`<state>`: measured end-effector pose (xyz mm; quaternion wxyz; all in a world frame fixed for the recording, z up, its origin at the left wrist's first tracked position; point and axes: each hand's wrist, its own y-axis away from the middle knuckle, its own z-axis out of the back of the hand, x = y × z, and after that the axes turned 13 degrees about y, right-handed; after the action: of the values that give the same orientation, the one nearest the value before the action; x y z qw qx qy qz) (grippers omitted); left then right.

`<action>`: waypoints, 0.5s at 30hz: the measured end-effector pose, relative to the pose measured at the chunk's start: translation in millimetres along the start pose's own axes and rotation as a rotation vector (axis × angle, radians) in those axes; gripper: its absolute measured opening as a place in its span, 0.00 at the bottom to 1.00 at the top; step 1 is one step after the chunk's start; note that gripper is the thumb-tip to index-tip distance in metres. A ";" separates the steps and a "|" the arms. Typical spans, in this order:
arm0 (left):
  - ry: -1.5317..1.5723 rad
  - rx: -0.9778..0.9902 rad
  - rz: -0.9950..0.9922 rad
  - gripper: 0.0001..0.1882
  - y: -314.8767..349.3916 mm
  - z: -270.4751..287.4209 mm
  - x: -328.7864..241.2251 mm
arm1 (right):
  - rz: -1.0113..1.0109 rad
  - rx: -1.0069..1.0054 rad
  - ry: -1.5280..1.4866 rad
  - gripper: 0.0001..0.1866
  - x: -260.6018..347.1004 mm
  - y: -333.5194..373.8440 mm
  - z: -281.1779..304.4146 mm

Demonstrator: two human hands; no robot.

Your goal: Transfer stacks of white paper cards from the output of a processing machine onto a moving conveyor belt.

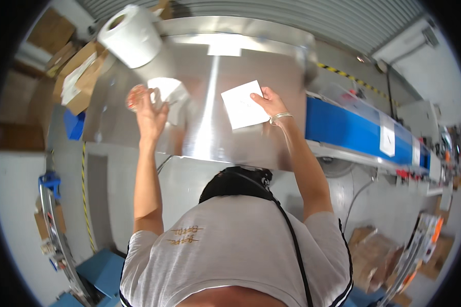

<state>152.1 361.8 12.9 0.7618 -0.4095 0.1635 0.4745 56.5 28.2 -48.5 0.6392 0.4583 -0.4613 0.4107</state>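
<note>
Over a metal table (271, 61), right hand (272, 105) pinching white square (243, 106)

Thumb and fingers are gripping the square's right edge. The left hand (151, 116) is touching a round reddish object (133, 98) over the table's left side; whether it is holding it, I cannot tell. Beyond, a white roll (134, 43) is standing.

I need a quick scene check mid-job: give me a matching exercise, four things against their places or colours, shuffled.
1. White sheet
2. Paper roll
3. Belt
4. Round reddish piece

A. Blue, right of the table
B. Held in the right hand
C. At the left hand
D. Far left corner of the table

Pairs: 1-B; 2-D; 3-A; 4-C
</note>
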 end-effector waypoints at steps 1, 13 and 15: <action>-0.019 0.033 0.047 0.29 1.7 -4.7 -15.9 | -0.013 -0.050 0.119 0.16 -14.7 9.8 24.4; 0.259 0.223 -0.004 0.29 112.0 -105.5 -195.4 | -0.276 -0.796 0.804 0.25 -101.4 121.7 313.6; 0.248 0.207 -0.038 0.29 119.5 -113.6 -201.7 | -0.162 -0.921 0.843 0.30 -116.1 130.8 341.0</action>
<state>-34.6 180.0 16.1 0.7826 -0.3875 0.2967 0.3866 -167.7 -280.8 -80.9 0.9270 -0.0318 -0.2632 0.2653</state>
